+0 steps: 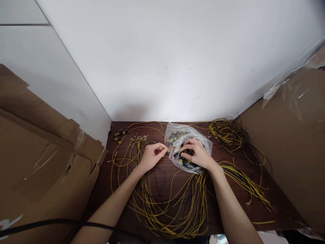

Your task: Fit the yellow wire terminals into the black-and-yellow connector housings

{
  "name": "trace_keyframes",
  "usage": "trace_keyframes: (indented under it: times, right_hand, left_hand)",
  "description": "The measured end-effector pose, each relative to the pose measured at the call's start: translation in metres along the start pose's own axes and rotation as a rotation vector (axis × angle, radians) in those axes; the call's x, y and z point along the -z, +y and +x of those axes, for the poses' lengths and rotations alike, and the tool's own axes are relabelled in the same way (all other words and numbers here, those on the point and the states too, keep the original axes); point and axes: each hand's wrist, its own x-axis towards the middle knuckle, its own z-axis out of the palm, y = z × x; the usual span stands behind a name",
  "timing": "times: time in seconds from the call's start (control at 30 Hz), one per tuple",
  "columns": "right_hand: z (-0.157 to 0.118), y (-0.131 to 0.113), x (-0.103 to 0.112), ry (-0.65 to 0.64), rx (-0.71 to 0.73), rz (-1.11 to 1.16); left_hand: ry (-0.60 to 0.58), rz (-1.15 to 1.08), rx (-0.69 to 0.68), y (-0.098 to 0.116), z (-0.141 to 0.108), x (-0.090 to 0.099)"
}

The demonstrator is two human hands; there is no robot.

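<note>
My left hand (153, 156) is closed in a pinch at the left edge of a clear plastic bag (207, 144). What its fingertips hold is too small to make out. Over the bag's opening, my right hand (196, 153) curls with thumb and fingers close together around a thin yellow wire (180, 150). Small black and yellow round parts (186, 163) lie inside the bag, partly hidden by my right hand. A long bundle of yellow and black wires (175, 232) loops across the table below both hands, its tipped ends (139, 138) fanned out beyond my left hand.
A tangled wire coil (224, 132) lies at the back right, with another wire bundle (250, 186) in front of it. Loose round parts (119, 136) sit at the back left. Cardboard (38, 162) flanks the dark table (122, 181) on the left, more cardboard (286, 135) on the right.
</note>
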Motion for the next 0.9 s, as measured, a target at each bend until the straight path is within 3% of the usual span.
trace_keyframes:
  times: [0.9]
  right_hand:
    - [0.004,-0.007,-0.009,0.003,0.076,0.016]
  left_hand:
    - [-0.029,-0.003,0.005,-0.005,0.002,-0.001]
